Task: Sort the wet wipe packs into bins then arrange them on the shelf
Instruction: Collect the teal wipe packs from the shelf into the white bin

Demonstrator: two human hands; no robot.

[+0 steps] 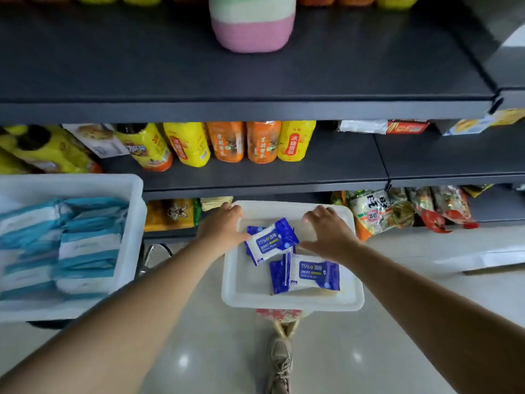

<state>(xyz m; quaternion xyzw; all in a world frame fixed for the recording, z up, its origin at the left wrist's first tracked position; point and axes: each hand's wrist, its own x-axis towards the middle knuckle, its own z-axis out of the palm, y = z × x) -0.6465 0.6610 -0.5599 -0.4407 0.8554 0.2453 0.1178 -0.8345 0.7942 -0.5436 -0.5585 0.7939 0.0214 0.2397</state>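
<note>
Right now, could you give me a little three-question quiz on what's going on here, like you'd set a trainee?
1. True or false: the small white bin under the hands holds dark blue alcohol wipe packs.
2. Which bin is fuller?
A. the small white bin
B. the large white bin on the left, with light blue wipe packs
3. Fill in: the left hand and right hand are both at the ____ bin.

Key: 1 true; 2 B; 3 small white.
</note>
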